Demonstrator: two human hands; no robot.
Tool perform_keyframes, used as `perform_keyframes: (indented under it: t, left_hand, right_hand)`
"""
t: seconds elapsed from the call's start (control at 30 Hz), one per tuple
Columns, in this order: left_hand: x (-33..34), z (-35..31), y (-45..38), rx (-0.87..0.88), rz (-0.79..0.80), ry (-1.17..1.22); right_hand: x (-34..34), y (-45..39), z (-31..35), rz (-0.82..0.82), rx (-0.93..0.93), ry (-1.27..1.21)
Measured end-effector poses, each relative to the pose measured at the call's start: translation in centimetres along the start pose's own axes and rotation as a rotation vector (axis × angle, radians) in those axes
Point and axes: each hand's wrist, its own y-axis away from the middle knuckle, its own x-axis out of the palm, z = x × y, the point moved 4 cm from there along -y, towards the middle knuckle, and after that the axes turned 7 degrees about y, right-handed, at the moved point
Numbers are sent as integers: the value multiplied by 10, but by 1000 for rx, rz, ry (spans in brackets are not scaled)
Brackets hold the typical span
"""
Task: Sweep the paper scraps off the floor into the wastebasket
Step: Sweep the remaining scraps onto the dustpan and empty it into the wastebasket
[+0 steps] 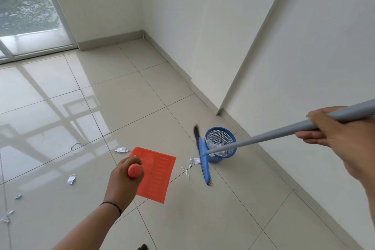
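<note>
My left hand (123, 178) grips the handle of an orange dustpan (156, 176), whose pan points away over the floor. My right hand (336, 138) holds the grey pole of a broom (261, 138); its blue head with black bristles (203, 158) stands just left of a blue mesh wastebasket (223, 144) holding paper scraps. White scraps lie between pan and broom (192, 162), beyond the pan (121, 150), and further left (71, 179), (18, 196), (6, 216).
Glossy beige tile floor (60, 107) spreads to the left and front. A white wall with skirting (263, 46) runs along the right, with a jutting corner behind the basket. A glass sliding door (26, 16) is at far left.
</note>
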Motion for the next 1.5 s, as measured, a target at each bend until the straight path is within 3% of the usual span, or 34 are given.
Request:
perform_keyframes:
  t: [0.2, 0.33, 0.63, 1.03, 1.37, 1.5]
  left_hand:
    - [35, -17, 21, -5, -24, -3]
    - [53, -27, 36, -32, -64, -11]
    - [85, -41, 65, -63, -145, -7]
    - [103, -62, 79, -39, -213, 0]
    - [106, -62, 84, -52, -221, 3]
    - [106, -62, 85, -50, -213, 0]
  right_hand:
    - [28, -17, -18, 299, -58, 19]
    - [35, -35, -18, 382, -123, 80]
    - [-10, -76, 8, 369, -308, 115]
    - [-52, -104, 11, 353, -382, 12]
    - [-36, -96, -89, 244, -161, -166]
    - [-37, -87, -132, 201, -115, -112]
